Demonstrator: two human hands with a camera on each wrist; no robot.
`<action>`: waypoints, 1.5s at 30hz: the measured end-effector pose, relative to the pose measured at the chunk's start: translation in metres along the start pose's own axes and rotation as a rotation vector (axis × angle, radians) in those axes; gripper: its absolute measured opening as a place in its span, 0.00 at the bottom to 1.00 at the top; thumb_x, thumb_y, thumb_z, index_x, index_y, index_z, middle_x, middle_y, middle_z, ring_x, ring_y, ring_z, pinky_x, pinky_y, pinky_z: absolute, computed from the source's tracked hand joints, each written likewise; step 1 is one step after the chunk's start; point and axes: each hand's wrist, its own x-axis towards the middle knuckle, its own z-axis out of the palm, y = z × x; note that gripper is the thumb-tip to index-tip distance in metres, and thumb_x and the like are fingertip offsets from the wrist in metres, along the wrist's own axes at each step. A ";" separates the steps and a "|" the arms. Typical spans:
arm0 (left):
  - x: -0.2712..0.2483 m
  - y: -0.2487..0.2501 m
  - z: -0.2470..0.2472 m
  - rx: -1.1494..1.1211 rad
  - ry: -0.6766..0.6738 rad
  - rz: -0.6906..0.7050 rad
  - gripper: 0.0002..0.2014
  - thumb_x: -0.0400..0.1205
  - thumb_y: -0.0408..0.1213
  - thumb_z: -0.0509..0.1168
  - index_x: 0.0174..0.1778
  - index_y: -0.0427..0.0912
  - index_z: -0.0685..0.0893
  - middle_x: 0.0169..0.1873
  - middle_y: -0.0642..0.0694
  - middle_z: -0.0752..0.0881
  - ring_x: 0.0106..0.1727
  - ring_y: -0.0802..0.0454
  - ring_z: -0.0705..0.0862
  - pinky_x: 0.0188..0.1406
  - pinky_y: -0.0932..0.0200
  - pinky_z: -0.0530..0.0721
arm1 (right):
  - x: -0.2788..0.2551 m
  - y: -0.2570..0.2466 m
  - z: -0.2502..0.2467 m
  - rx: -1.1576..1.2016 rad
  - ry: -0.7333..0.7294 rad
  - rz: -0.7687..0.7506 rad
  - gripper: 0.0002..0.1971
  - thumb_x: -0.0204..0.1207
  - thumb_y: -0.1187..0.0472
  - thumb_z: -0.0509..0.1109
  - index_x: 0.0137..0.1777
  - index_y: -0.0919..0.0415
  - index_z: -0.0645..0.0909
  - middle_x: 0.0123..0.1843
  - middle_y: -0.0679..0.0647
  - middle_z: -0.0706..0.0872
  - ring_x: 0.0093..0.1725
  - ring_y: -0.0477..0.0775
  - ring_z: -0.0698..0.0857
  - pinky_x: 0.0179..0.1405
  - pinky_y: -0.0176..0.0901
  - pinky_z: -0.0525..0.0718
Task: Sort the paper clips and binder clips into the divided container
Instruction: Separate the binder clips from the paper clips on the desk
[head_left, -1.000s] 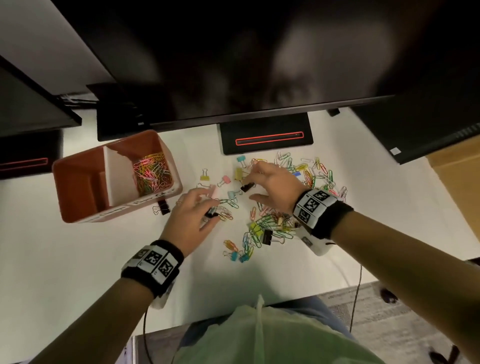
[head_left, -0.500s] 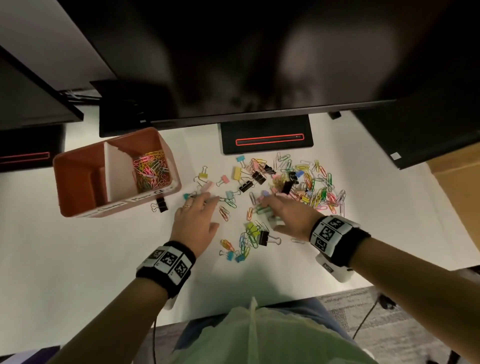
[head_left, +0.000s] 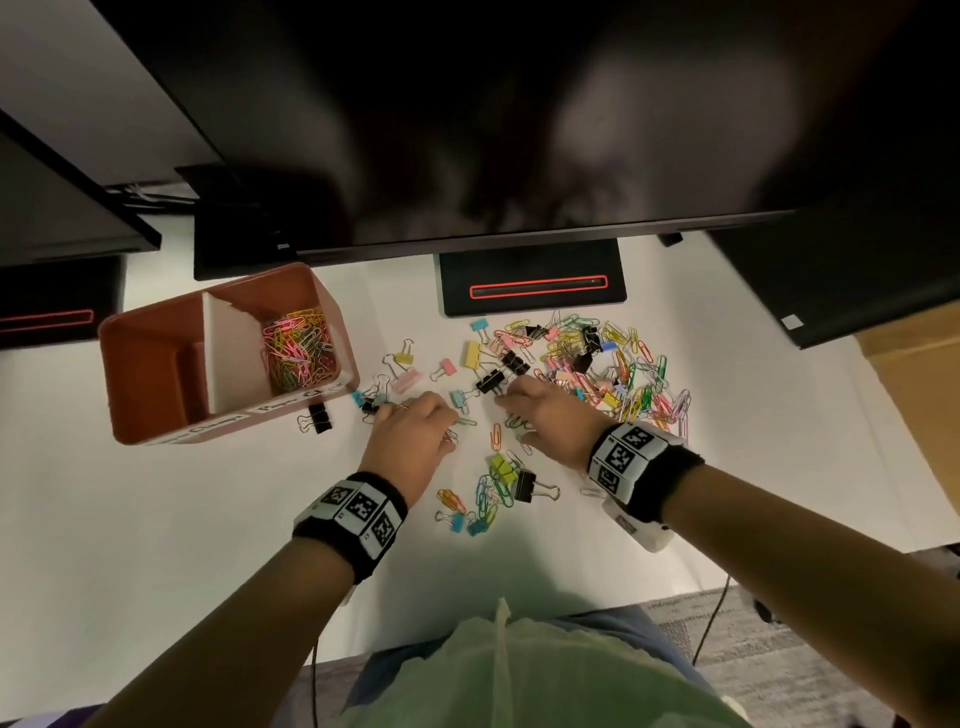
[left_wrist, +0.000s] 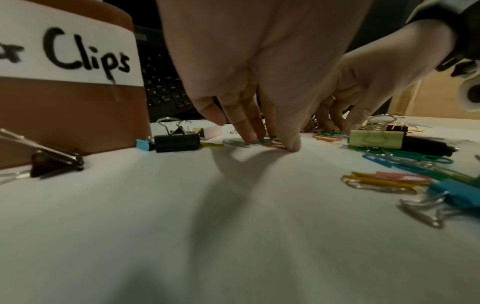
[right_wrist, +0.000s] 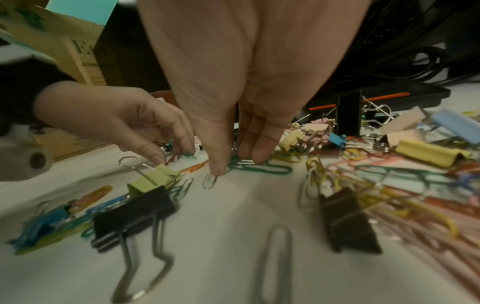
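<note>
Loose coloured paper clips and binder clips (head_left: 597, 369) lie spread over the white table. The orange divided container (head_left: 228, 423) stands at the left; its right compartment holds paper clips (head_left: 298, 353), and the left one looks empty. My left hand (head_left: 431, 421) reaches down beside it, fingers and thumb pinching a few paper clips (left_wrist: 270, 142) against the table. My right hand (head_left: 511, 415) is just to the right, straight fingertips (right_wrist: 253, 158) pressing on green paper clips (right_wrist: 262, 167), thumb on a silver one (right_wrist: 209, 181). A black binder clip (head_left: 491, 382) lies just beyond its fingers.
A large monitor hangs over the far side, its black base (head_left: 530, 283) behind the pile. A black binder clip (head_left: 318, 418) sits by the container's front right corner. Another small heap of clips (head_left: 493, 493) lies between my wrists. A keyboard (left_wrist: 166, 86) shows behind the container.
My right hand drew back from the far pile to the near middle, close to the left hand. The left hand shifted slightly right and lowered its fingers onto paper clips.
</note>
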 end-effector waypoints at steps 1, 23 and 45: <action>0.000 0.000 0.001 -0.009 0.002 0.012 0.10 0.74 0.37 0.70 0.51 0.44 0.84 0.50 0.46 0.83 0.50 0.43 0.82 0.55 0.47 0.70 | 0.000 -0.001 0.000 -0.001 0.000 -0.010 0.25 0.77 0.69 0.65 0.74 0.62 0.69 0.70 0.60 0.73 0.64 0.62 0.79 0.66 0.51 0.80; 0.009 0.000 0.006 -0.147 -0.136 -0.026 0.05 0.80 0.32 0.63 0.49 0.34 0.80 0.47 0.38 0.82 0.49 0.42 0.80 0.47 0.51 0.77 | 0.006 -0.020 -0.004 -0.115 -0.067 0.055 0.10 0.77 0.59 0.66 0.57 0.54 0.82 0.57 0.54 0.86 0.60 0.56 0.79 0.58 0.48 0.77; -0.036 -0.090 -0.135 -0.366 0.421 -0.299 0.06 0.77 0.36 0.68 0.49 0.43 0.82 0.42 0.48 0.84 0.44 0.54 0.82 0.46 0.64 0.79 | 0.070 -0.121 -0.099 0.152 0.306 -0.194 0.05 0.76 0.59 0.68 0.49 0.55 0.83 0.48 0.51 0.87 0.45 0.49 0.83 0.49 0.42 0.81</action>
